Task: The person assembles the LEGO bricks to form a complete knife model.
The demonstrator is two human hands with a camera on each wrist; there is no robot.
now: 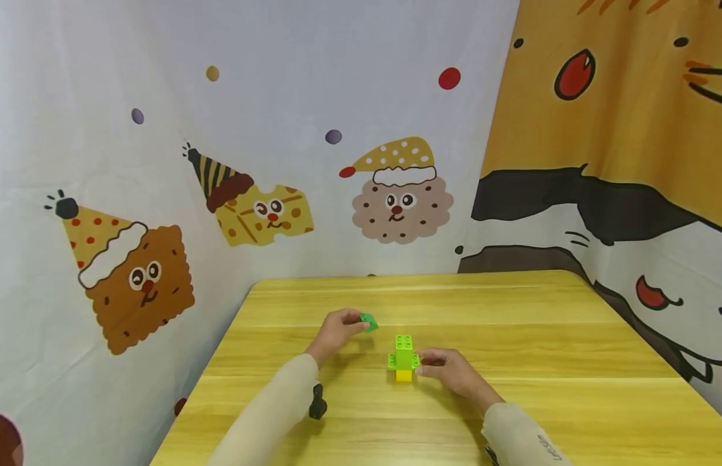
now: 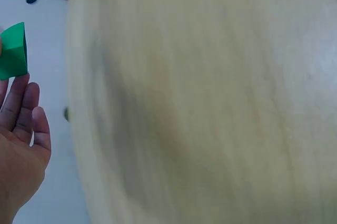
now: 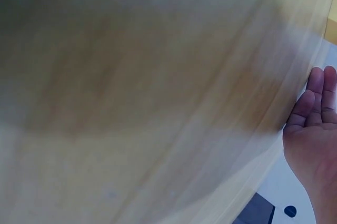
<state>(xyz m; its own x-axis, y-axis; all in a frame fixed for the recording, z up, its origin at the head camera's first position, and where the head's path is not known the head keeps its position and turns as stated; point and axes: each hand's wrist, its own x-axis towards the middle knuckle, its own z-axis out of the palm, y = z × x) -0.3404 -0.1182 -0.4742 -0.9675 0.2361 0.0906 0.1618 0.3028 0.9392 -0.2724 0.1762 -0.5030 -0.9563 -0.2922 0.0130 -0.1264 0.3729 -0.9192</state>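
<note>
My left hand (image 1: 339, 330) pinches a small dark green toy brick (image 1: 369, 321) between thumb and fingers, above the table. In the left wrist view, this green brick (image 2: 15, 52) shows a curved side, and the lower fingers of the hand (image 2: 23, 139) are apart from it. A brick figure (image 1: 404, 356) stands upright on the table, lime green above with a stud-topped piece at each side and a yellow brick at its base. Thumb and fingers of my right hand (image 1: 454, 371) grip the figure's right side piece. Only part of that hand (image 3: 313, 124) appears in the right wrist view.
The wooden table (image 1: 483, 310) reaches back to a hanging cloth (image 1: 314, 77) printed with cartoon figures. A black device (image 1: 317, 402) sits at the left wrist, beside the sleeve (image 1: 273, 408).
</note>
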